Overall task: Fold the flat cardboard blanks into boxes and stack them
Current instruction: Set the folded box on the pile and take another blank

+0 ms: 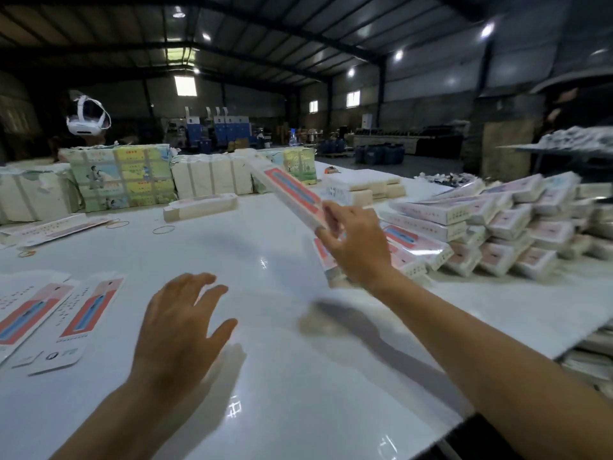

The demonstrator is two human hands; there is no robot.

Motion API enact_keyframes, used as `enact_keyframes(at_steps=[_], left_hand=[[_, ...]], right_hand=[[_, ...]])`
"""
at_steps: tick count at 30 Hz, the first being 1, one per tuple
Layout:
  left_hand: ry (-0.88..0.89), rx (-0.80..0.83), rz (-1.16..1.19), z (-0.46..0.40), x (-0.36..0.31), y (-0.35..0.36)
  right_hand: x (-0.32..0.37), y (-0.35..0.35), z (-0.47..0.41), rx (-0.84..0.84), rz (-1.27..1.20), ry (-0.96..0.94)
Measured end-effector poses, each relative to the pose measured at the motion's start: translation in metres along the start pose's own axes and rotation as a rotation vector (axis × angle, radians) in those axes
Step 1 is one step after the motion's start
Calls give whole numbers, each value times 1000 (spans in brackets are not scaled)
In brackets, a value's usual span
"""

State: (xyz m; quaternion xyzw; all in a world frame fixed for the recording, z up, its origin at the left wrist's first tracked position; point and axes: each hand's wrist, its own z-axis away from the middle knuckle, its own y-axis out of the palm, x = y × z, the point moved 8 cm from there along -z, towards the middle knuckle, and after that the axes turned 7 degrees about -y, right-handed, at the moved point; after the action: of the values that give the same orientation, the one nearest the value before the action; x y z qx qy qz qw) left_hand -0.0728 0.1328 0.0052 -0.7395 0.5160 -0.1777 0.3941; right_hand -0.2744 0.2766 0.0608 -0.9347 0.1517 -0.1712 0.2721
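My right hand [356, 247] grips the near end of a folded white box with a red and blue panel [288, 190], held in the air and tilted up toward the far left. It is beside the pile of folded boxes [491, 220] at the right. My left hand [180, 322] hovers over the white table [282, 376] with fingers spread and nothing in it. Flat printed blanks [84, 317] lie at the near left, just left of that hand.
Strapped bundles of printed cardboard [122, 177] line the table's far side, with a low stack of blanks [200, 205] and another stack [365, 185] in front. Rubber bands [163, 230] lie on the table. A white headset [88, 116] shows at the far left.
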Motion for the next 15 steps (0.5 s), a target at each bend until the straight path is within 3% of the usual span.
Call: enact_keyframes(at_steps=[3, 7, 11, 15], left_hand=[[-79, 178, 57, 5, 6, 21], [-99, 319, 132, 8, 11, 41], [-138, 340, 146, 7, 13, 48], [-161, 331, 188, 7, 14, 46]], right_hand=[[-74, -19, -10, 23, 179, 246], [-147, -20, 23, 199, 379, 484], [-155, -9, 44, 283, 583, 425], [-147, -12, 41, 314, 586, 414]])
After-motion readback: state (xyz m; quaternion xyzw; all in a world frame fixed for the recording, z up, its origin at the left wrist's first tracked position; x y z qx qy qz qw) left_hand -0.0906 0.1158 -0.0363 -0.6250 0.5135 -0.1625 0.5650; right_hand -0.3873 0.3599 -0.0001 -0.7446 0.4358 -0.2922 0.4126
